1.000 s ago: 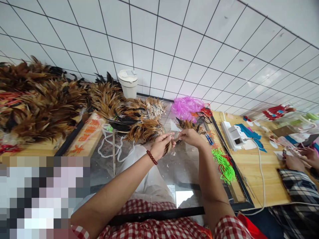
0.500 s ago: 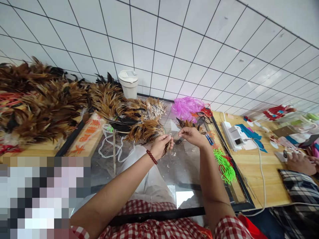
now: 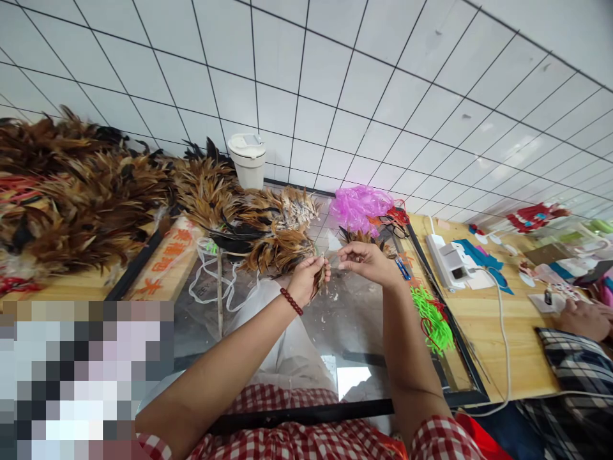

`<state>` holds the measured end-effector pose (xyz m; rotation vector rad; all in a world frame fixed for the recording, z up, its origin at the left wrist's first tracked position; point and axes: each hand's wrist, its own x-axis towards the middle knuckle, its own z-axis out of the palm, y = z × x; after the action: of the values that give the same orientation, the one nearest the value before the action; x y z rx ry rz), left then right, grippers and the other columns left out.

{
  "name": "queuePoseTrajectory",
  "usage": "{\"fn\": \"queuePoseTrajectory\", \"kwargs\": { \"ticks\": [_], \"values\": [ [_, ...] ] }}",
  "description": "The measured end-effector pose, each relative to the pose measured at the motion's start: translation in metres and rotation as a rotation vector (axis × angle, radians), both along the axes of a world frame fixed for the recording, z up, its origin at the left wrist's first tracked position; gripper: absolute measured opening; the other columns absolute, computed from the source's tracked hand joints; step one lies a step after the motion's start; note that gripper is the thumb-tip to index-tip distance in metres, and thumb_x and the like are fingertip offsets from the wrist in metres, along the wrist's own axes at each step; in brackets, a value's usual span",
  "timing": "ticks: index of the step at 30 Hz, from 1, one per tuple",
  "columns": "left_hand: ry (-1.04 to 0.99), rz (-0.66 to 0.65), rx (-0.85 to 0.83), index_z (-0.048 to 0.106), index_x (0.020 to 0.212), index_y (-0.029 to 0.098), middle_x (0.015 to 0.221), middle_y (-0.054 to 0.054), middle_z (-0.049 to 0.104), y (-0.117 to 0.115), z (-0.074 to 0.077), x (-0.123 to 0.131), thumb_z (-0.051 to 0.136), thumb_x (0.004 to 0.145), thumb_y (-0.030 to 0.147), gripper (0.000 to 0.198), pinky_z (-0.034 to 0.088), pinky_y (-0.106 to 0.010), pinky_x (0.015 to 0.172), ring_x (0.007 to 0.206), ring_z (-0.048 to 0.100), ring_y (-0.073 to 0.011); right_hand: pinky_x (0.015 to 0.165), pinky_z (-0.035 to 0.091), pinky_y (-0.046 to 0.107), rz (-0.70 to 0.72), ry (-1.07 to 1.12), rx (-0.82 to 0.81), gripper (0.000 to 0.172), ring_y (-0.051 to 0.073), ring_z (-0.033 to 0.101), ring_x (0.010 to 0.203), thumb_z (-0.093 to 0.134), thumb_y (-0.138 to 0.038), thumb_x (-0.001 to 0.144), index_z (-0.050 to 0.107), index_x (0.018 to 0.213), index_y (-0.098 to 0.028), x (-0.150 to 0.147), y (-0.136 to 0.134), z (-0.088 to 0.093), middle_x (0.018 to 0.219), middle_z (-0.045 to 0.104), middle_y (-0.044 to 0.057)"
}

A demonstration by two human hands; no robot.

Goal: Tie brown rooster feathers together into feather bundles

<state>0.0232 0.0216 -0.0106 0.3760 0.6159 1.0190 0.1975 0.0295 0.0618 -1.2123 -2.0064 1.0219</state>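
Observation:
My left hand (image 3: 309, 278), with a red bead bracelet at the wrist, is closed around a small bunch of brown feathers (image 3: 320, 285) above the glass table top (image 3: 354, 332). My right hand (image 3: 368, 260) is a short way to its right, fingers pinched on something thin that I cannot make out, drawn toward the bunch. Both hands hover just in front of a pile of brown and black feathers (image 3: 268, 236).
More feather bundles (image 3: 71, 191) cover the left of the table. A white lidded cup (image 3: 248, 160) stands by the tiled wall. Pink plastic (image 3: 359, 207), green cords (image 3: 431, 316), a white power strip (image 3: 450, 262) and another person's hand (image 3: 582, 319) lie to the right.
My right hand has moved slightly up and away from the left, widening the gap between them. The other person's hand at the right has shifted lower.

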Motion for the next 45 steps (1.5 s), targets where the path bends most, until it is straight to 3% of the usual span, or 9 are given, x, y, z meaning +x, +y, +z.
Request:
{"fn": "queuePoseTrajectory", "kwargs": {
  "ticks": [3,6,9,12,18,22,27,45],
  "values": [
    [0.002,0.031,-0.019,0.058,0.076,0.011,0.060,0.001,0.059,0.000,0.000,0.001,0.078,0.067,0.025,0.026,0.046,-0.019,0.045,0.046,0.054,-0.0071,0.072,0.046,0.027,0.100,0.005,0.018,0.029,0.015,0.059,0.076,0.068,-0.039,0.078,0.071,0.099,-0.021,-0.015,-0.007,0.010,0.083,0.066,0.004],
    [0.012,0.030,-0.019,0.057,0.075,0.012,0.058,0.001,0.059,0.000,0.000,0.001,0.078,0.066,0.026,0.028,0.046,-0.019,0.045,0.046,0.054,-0.0077,0.078,0.045,0.027,0.101,-0.013,0.054,0.019,0.015,0.060,0.080,0.063,-0.037,0.082,0.072,0.087,-0.021,-0.023,-0.006,0.010,0.083,0.067,0.004],
    [0.009,0.031,-0.001,0.058,0.075,0.011,0.063,-0.001,0.061,-0.001,0.001,0.000,0.079,0.066,0.028,0.028,0.046,-0.018,0.047,0.050,0.056,-0.0072,0.070,0.043,0.026,-0.047,0.002,0.031,0.019,0.013,0.058,0.071,0.060,-0.034,0.083,0.067,0.076,-0.017,-0.015,0.001,0.001,0.073,0.064,0.002],
    [-0.006,0.057,0.015,0.059,0.074,0.010,0.068,-0.001,0.061,-0.002,0.001,-0.001,0.079,0.065,0.028,0.028,0.045,-0.017,0.049,0.054,0.056,-0.0061,0.063,0.042,0.024,-0.232,0.083,-0.109,0.021,0.011,0.054,0.063,0.064,-0.037,0.076,0.062,0.072,-0.016,0.001,0.011,-0.011,0.066,0.061,0.000],
    [-0.010,0.051,0.021,0.059,0.072,0.011,0.066,-0.001,0.060,-0.001,0.002,0.000,0.079,0.065,0.026,0.026,0.044,-0.017,0.049,0.053,0.055,-0.0060,0.053,0.042,0.021,-0.469,0.462,-0.442,0.034,0.009,0.055,0.054,0.082,-0.034,0.054,0.066,0.079,-0.016,0.014,0.024,-0.033,0.061,0.063,-0.001],
    [0.017,0.042,0.028,0.059,0.072,0.010,0.067,-0.001,0.060,-0.003,0.003,0.001,0.077,0.067,0.026,0.024,0.044,-0.018,0.048,0.052,0.055,-0.0062,0.052,0.044,0.020,-0.413,0.616,-0.575,0.042,0.007,0.056,0.053,0.083,-0.029,0.055,0.069,0.092,-0.016,0.009,0.026,-0.042,0.066,0.065,-0.001],
    [0.037,0.018,0.031,0.060,0.073,0.009,0.064,-0.002,0.061,-0.003,0.006,0.000,0.078,0.066,0.026,0.025,0.044,-0.018,0.048,0.050,0.054,-0.0060,0.052,0.045,0.018,-0.355,0.667,-0.644,0.040,0.006,0.056,0.051,0.085,-0.027,0.052,0.072,0.088,-0.016,0.001,0.024,-0.041,0.064,0.065,-0.002],
    [0.041,-0.024,0.060,0.061,0.069,0.010,0.064,-0.002,0.061,-0.004,0.006,-0.001,0.076,0.068,0.025,0.022,0.045,-0.018,0.047,0.050,0.054,-0.0060,0.054,0.044,0.021,-0.400,0.602,-0.524,0.037,0.008,0.053,0.052,0.085,-0.036,0.050,0.069,0.076,-0.016,-0.003,0.025,-0.042,0.059,0.062,-0.002]
  ]
}}
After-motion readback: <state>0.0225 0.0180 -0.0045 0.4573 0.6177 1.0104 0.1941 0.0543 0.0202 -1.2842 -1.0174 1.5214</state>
